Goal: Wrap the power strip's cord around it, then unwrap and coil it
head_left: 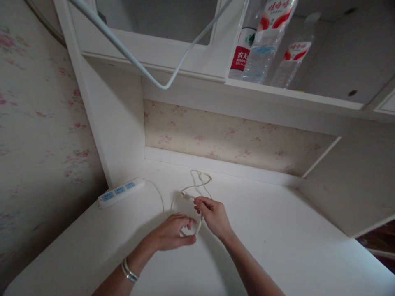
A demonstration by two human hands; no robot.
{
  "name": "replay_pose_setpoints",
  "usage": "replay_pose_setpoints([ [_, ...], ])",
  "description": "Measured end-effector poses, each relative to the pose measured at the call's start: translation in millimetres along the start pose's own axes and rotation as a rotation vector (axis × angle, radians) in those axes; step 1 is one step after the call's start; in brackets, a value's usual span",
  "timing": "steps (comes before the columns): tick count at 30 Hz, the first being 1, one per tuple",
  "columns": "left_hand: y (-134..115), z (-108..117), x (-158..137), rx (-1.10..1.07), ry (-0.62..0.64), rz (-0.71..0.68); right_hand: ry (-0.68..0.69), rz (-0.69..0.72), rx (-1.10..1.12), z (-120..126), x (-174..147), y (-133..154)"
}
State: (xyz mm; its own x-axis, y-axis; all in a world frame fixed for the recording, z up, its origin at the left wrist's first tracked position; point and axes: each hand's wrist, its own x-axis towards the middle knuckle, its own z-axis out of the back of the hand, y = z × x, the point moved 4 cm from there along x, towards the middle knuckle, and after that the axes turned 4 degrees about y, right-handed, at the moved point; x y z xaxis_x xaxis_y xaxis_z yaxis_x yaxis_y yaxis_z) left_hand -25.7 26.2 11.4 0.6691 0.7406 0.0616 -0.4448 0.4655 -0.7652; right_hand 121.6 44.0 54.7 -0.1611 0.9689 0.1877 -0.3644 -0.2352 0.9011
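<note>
A white power strip with blue sockets lies on the white desktop at the left. Its thin pale cord runs across to my hands and lies in loose loops towards the back. My right hand pinches the cord close behind its plug, whose prongs point up and left. My left hand is beside a loop of the cord, fingers curved with a gap between thumb and forefinger. The loop passes by its thumb tip; how firmly it touches is hard to see.
A shelf above the desk holds several clear plastic bottles at the upper right. A pale bent cable hangs across the top of the view, in front of the cabinet. Flowered wallpaper covers the wall at the left.
</note>
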Motion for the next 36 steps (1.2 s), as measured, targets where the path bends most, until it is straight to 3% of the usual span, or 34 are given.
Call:
replay_pose_setpoints([
  [3,0,-3,0,0.165,-0.07,-0.002,-0.031,-0.021,-0.077,2,-1,-5],
  [7,-7,-6,2,0.221,-0.108,-0.049,-0.075,-0.023,-0.128,5,-3,-9],
  [10,-10,-2,2,0.136,-0.185,-0.036,-0.123,-0.04,-0.048,9,-7,-16],
  [14,-1,4,-1,-0.141,-0.346,0.074,-0.277,-0.046,0.079,17,-26,-36],
  [16,3,6,-3,-0.24,-0.41,0.092,-0.214,-0.05,0.056,15,-37,-47],
  [20,4,10,-3,-0.296,-0.437,0.08,0.109,-0.025,-0.194,-1,-48,-64],
  [22,4,11,-3,-0.272,-0.425,0.091,0.147,0.022,-0.33,-7,-45,-69],
  [25,6,12,-4,-0.237,-0.463,0.105,0.095,0.152,-0.449,-17,-29,-67],
  [29,9,13,-4,-0.26,-0.477,0.07,-0.008,0.433,-0.582,-32,-2,-39],
  [32,11,13,-3,-0.293,-0.449,0.063,-0.057,0.53,-0.685,-34,12,-15],
  [36,11,18,-5,-0.245,-0.471,0.028,0.141,0.613,-0.685,-29,14,5],
])
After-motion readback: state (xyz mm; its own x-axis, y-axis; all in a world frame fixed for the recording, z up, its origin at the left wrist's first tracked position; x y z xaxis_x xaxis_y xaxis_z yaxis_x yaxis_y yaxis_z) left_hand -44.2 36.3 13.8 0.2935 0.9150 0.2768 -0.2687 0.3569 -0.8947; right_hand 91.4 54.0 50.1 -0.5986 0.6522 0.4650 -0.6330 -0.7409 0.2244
